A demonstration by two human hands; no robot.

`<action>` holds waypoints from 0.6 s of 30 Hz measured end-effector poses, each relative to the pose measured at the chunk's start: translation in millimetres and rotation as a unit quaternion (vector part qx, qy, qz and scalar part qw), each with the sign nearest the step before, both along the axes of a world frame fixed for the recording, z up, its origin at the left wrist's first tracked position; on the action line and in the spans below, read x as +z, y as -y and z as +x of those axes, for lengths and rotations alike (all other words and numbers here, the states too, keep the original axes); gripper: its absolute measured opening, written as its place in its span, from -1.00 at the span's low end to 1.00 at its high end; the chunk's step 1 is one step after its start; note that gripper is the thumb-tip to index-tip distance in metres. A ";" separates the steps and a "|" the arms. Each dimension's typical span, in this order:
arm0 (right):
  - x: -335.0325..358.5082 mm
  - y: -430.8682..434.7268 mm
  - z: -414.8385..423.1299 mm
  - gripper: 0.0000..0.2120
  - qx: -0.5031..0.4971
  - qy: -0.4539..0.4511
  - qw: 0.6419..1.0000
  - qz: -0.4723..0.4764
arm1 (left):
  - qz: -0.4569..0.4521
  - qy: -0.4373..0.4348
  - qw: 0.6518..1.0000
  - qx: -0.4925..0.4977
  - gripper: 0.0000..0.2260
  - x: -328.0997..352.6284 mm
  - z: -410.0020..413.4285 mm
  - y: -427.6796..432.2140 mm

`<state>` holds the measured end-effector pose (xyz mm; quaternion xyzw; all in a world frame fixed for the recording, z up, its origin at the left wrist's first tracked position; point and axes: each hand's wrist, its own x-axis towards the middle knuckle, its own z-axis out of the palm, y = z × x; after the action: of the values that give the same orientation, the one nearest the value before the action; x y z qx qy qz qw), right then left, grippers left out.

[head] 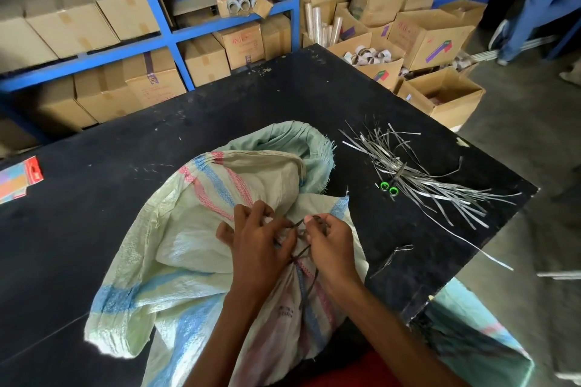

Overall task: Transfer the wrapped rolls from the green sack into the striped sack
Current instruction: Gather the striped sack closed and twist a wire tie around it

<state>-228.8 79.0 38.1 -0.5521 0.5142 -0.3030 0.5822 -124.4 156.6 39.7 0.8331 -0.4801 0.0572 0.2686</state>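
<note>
A matte black table (125,198), scuffed with pale flecks, fills most of the view. On its near side lies the striped sack (176,261), coarse woven plastic in cream with blue and pink bands, crumpled and gathered into a neck. Behind it, touching, the green sack (301,144) of thin pale-green weave shows a frayed, rolled-back mouth; no wrapped rolls are visible in either. To the right lies a loose bundle of flat silvery strips (418,173), with small green-handled scissors (388,188) partly under it. The left hand (257,245) and right hand (330,245) are both pinched closed on a dark thin cord (303,253) at the striped sack's bunched neck.
</note>
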 end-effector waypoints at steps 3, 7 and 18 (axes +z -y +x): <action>4.4 -3.2 3.5 -0.77 -0.019 0.032 0.999 0.039 | -0.018 0.038 0.999 0.008 -0.97 0.0 -6.0 -2.8; 12.5 -3.9 3.6 -0.74 -0.025 0.145 0.970 0.196 | -0.043 0.030 0.999 0.007 -0.92 1.0 -7.1 -1.7; 15.3 8.1 2.5 -0.77 -0.045 0.192 0.908 0.371 | -0.007 0.152 0.979 -0.139 -0.87 11.7 1.1 -4.0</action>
<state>-226.3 70.9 53.4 -0.2043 0.4921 -0.2163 0.8181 -123.3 160.6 51.4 0.7382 -0.6259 0.1487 0.2031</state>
